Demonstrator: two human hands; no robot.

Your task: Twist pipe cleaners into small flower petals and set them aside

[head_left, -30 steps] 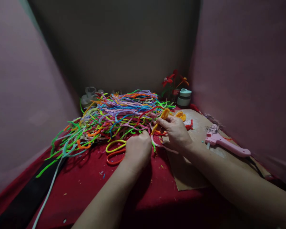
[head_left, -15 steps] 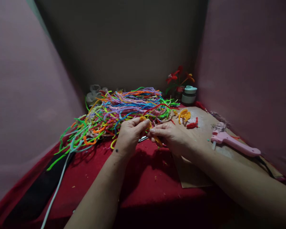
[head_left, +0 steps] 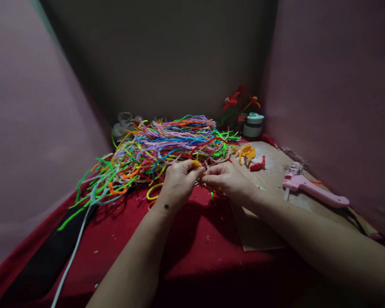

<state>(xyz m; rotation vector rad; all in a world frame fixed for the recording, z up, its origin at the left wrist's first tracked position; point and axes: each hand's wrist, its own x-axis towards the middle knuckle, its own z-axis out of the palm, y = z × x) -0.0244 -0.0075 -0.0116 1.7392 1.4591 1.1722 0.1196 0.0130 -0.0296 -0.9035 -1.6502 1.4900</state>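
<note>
Most of the yellow piece (head_left: 196, 164) is covered by the fingers working on it; only a fuzzy curl sticks up over the left hand's thumb and forefinger, so I can't make out its full shape. The left hand (head_left: 179, 184) has it gripped between those two fingers, and the right hand (head_left: 229, 184), turned in to meet it, seems to be pinching its lower end, though the light is poor there. The piece sits right between the two sets of fingertips, above the red cloth (head_left: 122, 252). The left wrist and hand hide much of the scissors (head_left: 153, 191); a yellow loop shows just beside that hand, with a sliver of an orange one below. Both forearms run out of sight toward the person, and the white cord (head_left: 73, 252), well left of the left hand, is cut off too. Beyond the hands, the heap of fuzzy wires (head_left: 176, 141) is so tangled that single strands get lost, and the clear cups (head_left: 123, 124) behind it are dim. The right forearm covers part of the cardboard (head_left: 256, 237); past the right hand, more yellow bits (head_left: 247, 152) and a red bit (head_left: 258, 165) lie on it, and farther right, the pink glue gun (head_left: 314, 192).
</note>
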